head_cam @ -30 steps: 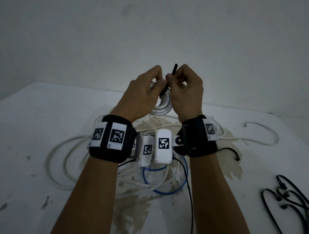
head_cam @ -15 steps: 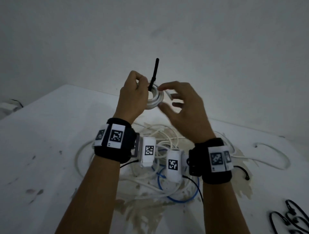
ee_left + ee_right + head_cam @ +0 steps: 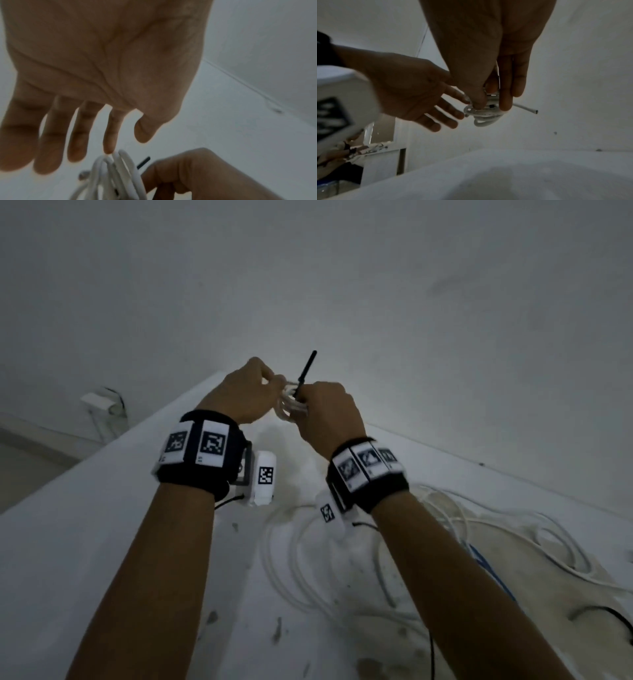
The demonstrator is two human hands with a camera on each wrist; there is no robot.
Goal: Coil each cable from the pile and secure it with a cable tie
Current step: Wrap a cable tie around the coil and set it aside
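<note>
A small coil of white cable [image 3: 291, 404] is held up in the air between both hands, above the table's far corner. A black cable tie [image 3: 306, 371] sticks up from the coil. My right hand [image 3: 305, 400] pinches the coil [image 3: 485, 115] between thumb and fingers, and one cut cable end [image 3: 527, 108] pokes out to the right. My left hand [image 3: 274, 386] is beside the coil with fingers straight and spread [image 3: 447, 119]; its index fingertip [image 3: 109, 150] touches the top of the coil [image 3: 120, 175]. The tie's tail [image 3: 143, 162] shows by the right fist.
A pile of loose white cables [image 3: 308, 559] lies on the white table [image 3: 102, 542] under my forearms, with a blue cable [image 3: 489, 570] and a thin black cable [image 3: 613, 618] to the right. The table's left edge drops to the floor; a grey wall stands behind.
The coil has passed from the left hand's grip to the right hand's pinch. The left fingers have straightened. Both hands and the view have swung left toward the table corner.
</note>
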